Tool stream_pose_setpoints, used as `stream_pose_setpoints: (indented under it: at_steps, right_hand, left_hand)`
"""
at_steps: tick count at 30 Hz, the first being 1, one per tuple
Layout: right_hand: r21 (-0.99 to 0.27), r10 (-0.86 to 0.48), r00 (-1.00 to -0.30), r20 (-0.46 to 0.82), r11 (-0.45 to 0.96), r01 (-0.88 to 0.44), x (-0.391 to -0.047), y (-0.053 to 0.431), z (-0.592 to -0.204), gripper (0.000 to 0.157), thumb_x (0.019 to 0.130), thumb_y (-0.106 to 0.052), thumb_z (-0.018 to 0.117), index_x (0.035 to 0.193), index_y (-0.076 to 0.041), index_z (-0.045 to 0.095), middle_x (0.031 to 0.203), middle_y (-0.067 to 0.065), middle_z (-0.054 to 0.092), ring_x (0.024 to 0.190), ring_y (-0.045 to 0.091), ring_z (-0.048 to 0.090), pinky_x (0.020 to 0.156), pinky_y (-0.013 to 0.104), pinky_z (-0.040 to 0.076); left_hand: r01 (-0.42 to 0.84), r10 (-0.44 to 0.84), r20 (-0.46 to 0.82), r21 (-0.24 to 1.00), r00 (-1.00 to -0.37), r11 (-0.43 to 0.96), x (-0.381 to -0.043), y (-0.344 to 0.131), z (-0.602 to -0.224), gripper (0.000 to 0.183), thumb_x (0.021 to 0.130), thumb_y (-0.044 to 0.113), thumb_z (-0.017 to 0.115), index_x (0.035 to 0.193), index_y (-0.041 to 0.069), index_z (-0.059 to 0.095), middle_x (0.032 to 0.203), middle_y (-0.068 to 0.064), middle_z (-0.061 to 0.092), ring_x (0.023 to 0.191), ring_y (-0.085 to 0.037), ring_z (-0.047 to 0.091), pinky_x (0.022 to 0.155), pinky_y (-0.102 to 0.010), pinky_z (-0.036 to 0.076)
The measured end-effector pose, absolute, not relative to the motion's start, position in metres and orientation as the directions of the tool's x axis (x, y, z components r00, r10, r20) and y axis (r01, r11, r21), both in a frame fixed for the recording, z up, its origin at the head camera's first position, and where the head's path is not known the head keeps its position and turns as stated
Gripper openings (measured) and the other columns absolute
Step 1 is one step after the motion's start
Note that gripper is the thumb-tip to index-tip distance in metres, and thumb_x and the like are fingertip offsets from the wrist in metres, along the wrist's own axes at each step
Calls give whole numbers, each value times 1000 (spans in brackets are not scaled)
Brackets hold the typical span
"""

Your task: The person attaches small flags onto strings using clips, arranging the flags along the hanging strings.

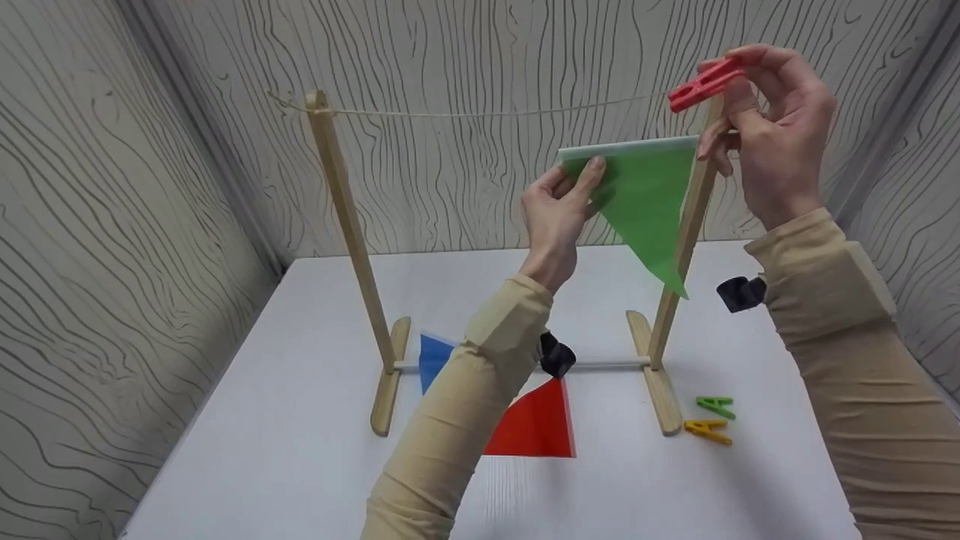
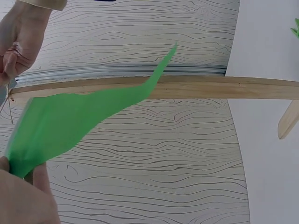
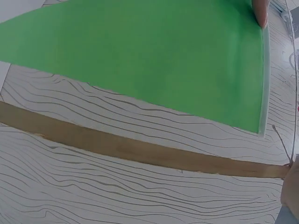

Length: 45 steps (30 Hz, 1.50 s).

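Observation:
My left hand (image 1: 556, 217) pinches a green triangular pennant (image 1: 652, 199) by the left end of its white-edged top. The pennant hangs point down below the string (image 1: 465, 114), in front of the right wooden post (image 1: 694, 217). Close to that post's top, my right hand (image 1: 784, 135) grips a red clothespin (image 1: 703, 85) between thumb and fingers. The clothespin's far end overlaps the right end of the string in the head view. In the right wrist view the pennant (image 3: 154, 60) spreads wide, with a left fingertip on its white edge.
The left post (image 1: 341, 202) carries the string's other end. A white rod (image 1: 607, 363) joins the two wooden feet. A blue pennant (image 1: 433, 356) and a red pennant (image 1: 536, 427) lie on the white table. Green (image 1: 716, 406) and yellow (image 1: 707, 430) clothespins lie beside the right foot.

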State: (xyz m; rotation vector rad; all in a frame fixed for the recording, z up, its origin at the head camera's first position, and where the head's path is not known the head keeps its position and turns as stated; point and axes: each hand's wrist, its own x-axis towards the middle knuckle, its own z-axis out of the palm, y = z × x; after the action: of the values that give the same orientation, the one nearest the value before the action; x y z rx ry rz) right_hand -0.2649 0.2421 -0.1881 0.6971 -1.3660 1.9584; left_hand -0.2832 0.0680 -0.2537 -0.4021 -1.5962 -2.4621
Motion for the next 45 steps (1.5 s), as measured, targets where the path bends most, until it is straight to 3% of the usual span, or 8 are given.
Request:
stream_pose_setpoints:
  at_steps: [7, 15, 25, 37, 45]
  right_hand:
    - [-628, 220, -693, 686, -301, -717, -265, 238, -175, 21, 93, -2, 65, 112, 7, 59, 102, 19, 71, 40, 19, 55, 32, 22, 33]
    - [-686, 200, -723, 661, -228, -691, -267, 233, -165, 18, 93, -3, 67, 108, 5, 63, 99, 16, 73, 37, 15, 50, 32, 19, 28]
    - [-793, 104, -803, 587, -126, -596, -267, 231, -152, 15, 93, -4, 66, 107, 0, 66, 99, 9, 75, 38, 12, 47, 34, 19, 30]
    - [-816, 6, -839, 544, 237, -528, -267, 228, -147, 14, 99, -5, 59, 110, -10, 65, 100, -3, 72, 44, 7, 45, 40, 17, 36]
    - [-764, -55, -829, 557, 358, -537, -266, 230, -147, 16, 102, -8, 55, 113, -13, 65, 102, -6, 68, 44, 6, 41, 43, 17, 33]
  left_hand:
    - [302, -9, 323, 872, -946, -386, -284, 72, -248, 30, 96, 17, 68, 122, 1, 68, 120, -18, 71, 108, -24, 72, 89, -28, 60]
    - [328, -3, 358, 852, -934, -407, -286, 73, -243, 32, 98, 14, 66, 125, -2, 65, 122, -22, 68, 112, -29, 70, 92, -32, 60]
    - [358, -29, 376, 852, -926, -383, -286, 75, -237, 31, 97, 15, 67, 124, -2, 66, 124, -21, 66, 109, -27, 70, 88, -28, 61]
    - [400, -55, 406, 850, -912, -343, -285, 78, -230, 32, 98, 16, 66, 125, 0, 67, 127, -19, 67, 113, -27, 70, 85, -24, 60]
    - [409, -53, 416, 849, -908, -335, -283, 79, -225, 34, 98, 15, 66, 128, -1, 65, 131, -20, 65, 115, -28, 69, 85, -24, 61]
